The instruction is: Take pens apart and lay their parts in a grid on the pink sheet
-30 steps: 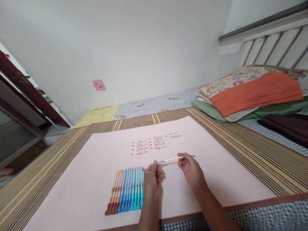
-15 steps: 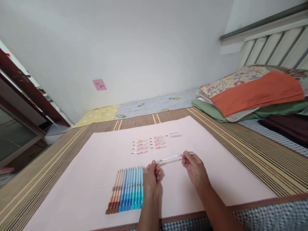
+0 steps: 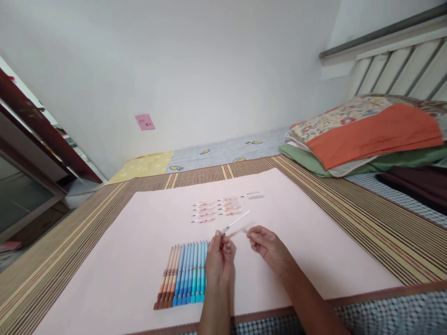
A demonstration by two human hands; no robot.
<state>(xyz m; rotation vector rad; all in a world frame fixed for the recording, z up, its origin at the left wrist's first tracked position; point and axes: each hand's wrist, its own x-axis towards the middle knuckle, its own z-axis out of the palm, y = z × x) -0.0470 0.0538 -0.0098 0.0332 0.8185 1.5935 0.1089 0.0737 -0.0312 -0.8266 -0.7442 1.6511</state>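
My left hand [image 3: 220, 251] pinches a thin white pen refill [image 3: 239, 222], which points up and to the right above the pink sheet [image 3: 115, 260]. To its right, my right hand [image 3: 267, 244] is closed on a small translucent tube [image 3: 245, 230], blurred and apart from the refill's tip. Beside and partly behind my left wrist lie several pens [image 3: 188, 274] side by side, their colours running from brown and peach to blue and turquoise. Further back, several slim refills with translucent, reddish-patterned pieces [image 3: 204, 215] lie in two columns. Another slim refill with clear pieces [image 3: 253, 195] lies right of them.
The pink sheet lies on a striped mat [image 3: 87, 228] over a bed. Folded bedding [image 3: 377, 132] is piled at the right, with dark cloth [image 3: 415, 186] in front. A white wall [image 3: 216, 83] bearing a pink note [image 3: 145, 122] stands behind.
The white refill has swung from nearly level between both hands to slanting up from my left hand. My right hand has moved left, and its piece is now separate from the refill.
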